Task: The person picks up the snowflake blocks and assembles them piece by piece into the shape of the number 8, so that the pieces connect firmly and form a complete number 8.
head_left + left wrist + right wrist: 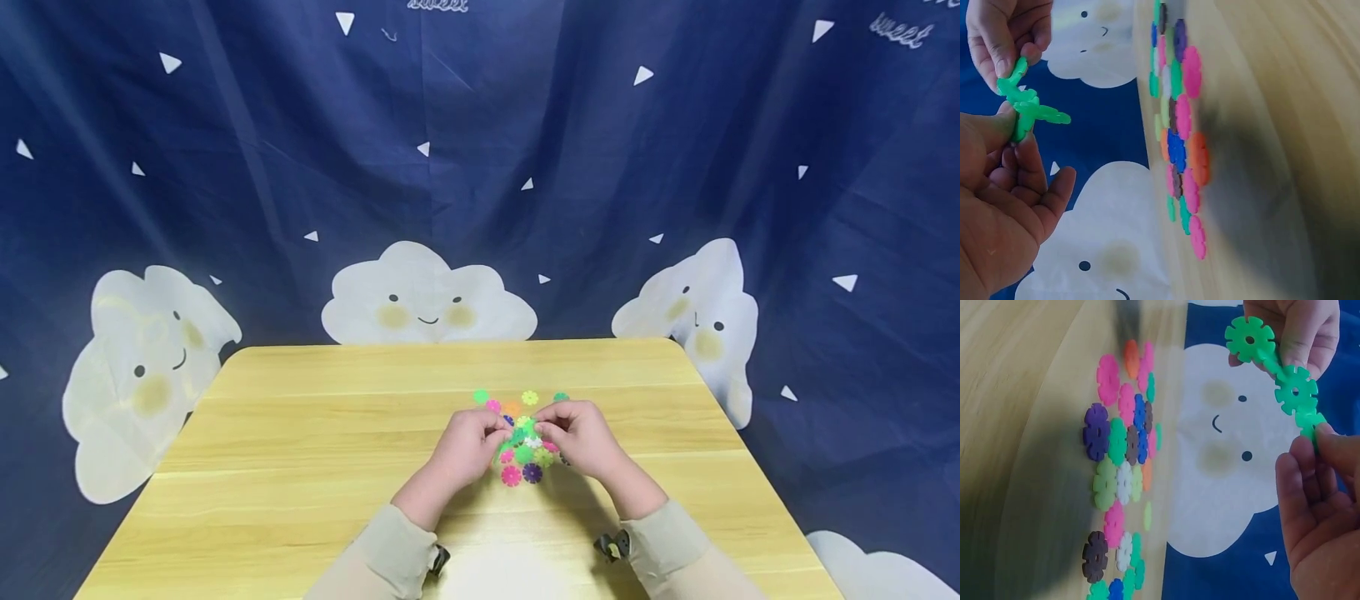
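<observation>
- Pinching one end of a green chain [1285,387], your left hand [471,446] has its thumb and fingers brought together on the disc there
- Your right hand [583,437] grips the other end between thumb and fingertips
- The chain spans the narrow space between your hands, raised off the table [300,433]; it is several notched green discs slotted into each other at angles
- Below and around your hands, loose flower-shaped discs lie in a cluster, some of them hidden from above by your fingers
- On your side of the hands, a pink disc [511,476] sits just beside a purple disc [532,473]
- Between your hands, a white disc [533,442] shows near the chain
- Past your left hand lies a light green disc [481,397], past the gap a yellow disc [529,398], and past your right hand a teal disc [561,397]
- Behind your hands, beige sleeves [397,550] cover your forearms
- Well beyond both hands hangs a dark blue curtain [480,192] with smiling white clouds [360,292]
</observation>
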Available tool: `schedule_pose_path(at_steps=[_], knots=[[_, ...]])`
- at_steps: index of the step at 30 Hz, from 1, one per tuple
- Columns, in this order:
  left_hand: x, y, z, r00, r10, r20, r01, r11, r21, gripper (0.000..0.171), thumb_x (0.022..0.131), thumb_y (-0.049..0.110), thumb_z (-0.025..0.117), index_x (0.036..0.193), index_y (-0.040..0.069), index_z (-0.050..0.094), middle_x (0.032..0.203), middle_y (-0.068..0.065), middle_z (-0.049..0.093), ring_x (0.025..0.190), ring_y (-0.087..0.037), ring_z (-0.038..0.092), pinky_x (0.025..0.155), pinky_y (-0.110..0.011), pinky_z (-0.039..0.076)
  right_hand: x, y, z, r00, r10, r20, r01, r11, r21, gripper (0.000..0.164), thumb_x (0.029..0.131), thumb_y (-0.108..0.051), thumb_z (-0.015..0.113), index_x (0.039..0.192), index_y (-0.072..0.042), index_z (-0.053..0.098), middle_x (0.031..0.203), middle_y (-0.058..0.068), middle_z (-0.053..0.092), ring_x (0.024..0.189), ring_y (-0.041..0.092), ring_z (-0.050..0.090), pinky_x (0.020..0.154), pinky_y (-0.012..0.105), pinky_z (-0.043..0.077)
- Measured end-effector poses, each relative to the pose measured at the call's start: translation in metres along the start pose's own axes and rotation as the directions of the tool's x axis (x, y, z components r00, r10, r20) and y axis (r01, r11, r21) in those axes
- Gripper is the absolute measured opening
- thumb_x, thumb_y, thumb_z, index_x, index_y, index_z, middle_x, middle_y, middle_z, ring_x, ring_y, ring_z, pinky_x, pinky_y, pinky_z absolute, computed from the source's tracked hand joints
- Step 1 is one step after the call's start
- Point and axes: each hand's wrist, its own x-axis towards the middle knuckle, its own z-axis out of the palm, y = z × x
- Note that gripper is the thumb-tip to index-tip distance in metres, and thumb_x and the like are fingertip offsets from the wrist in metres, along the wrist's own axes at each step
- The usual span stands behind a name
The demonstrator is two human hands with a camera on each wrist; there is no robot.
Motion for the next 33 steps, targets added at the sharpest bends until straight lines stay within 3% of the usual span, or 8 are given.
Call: schedule_pose_path(at_steps=[9, 16, 21, 30, 33], knots=[[-0.002, -0.002, 0.001, 1.000, -0.011, 0.010, 0.011, 1.000, 0.019, 0.009, 0.100, 0.008, 0.073, 0.094, 0.010, 0.080, 0.089, 0.004, 0.073, 0.081, -0.010, 0.062, 0.076, -0.028, 0.058, -0.002, 0.005, 0.002, 1.000, 0.003, 0.024, -0.005, 0.998, 0.057, 0.007, 0.093, 0.010, 0.073, 0.097, 0.009, 0.077, 0.075, 0.012, 0.070, 0.058, 0.012, 0.058, 0.052, 0.023, 0.050], [-0.002, 0.000, 0.000, 0.999, -0.025, 0.023, 0.025, 1.000, 0.014, 0.009, 0.100, 0.009, 0.073, 0.097, 0.010, 0.081, 0.091, 0.004, 0.074, 0.080, -0.008, 0.063, 0.074, -0.025, 0.058, -0.005, 0.001, 0.010, 0.995, 0.088, -0.038, -0.087, 0.995, 0.041, 0.007, 0.093, 0.010, 0.073, 0.096, 0.006, 0.078, 0.074, 0.007, 0.070, 0.062, 0.008, 0.056, 0.056, 0.021, 0.050], [-0.002, 0.001, -0.001, 0.999, -0.041, 0.002, 0.041, 0.999, -0.007, 0.008, 0.101, 0.012, 0.073, 0.098, 0.012, 0.080, 0.094, 0.005, 0.074, 0.084, -0.009, 0.064, 0.078, -0.029, 0.059, -0.004, 0.001, 0.012, 0.993, 0.107, -0.057, -0.104, 0.993, 0.054, 0.006, 0.094, 0.008, 0.073, 0.097, 0.006, 0.078, 0.074, 0.007, 0.070, 0.064, 0.010, 0.058, 0.057, 0.022, 0.051], [0.002, 0.002, 0.005, 1.000, -0.013, 0.002, 0.013, 1.000, 0.000, 0.014, 0.100, 0.021, 0.076, 0.111, 0.013, 0.079, 0.111, -0.003, 0.072, 0.105, -0.024, 0.066, 0.090, -0.041, 0.058, -0.002, -0.001, 0.008, 0.999, 0.007, -0.050, -0.009, 0.999, -0.046, 0.011, 0.092, 0.008, 0.075, 0.099, 0.001, 0.080, 0.084, 0.010, 0.073, 0.065, 0.008, 0.057, 0.056, 0.023, 0.052], [0.004, 0.004, 0.007, 1.000, 0.014, -0.006, -0.014, 1.000, 0.000, 0.012, 0.099, 0.021, 0.077, 0.107, 0.012, 0.080, 0.107, 0.000, 0.073, 0.102, -0.019, 0.066, 0.088, -0.036, 0.058, -0.002, -0.002, 0.009, 0.998, -0.052, -0.029, 0.050, 0.997, -0.061, 0.014, 0.090, 0.009, 0.076, 0.100, 0.000, 0.080, 0.089, 0.006, 0.076, 0.070, 0.008, 0.060, 0.061, 0.024, 0.055]])
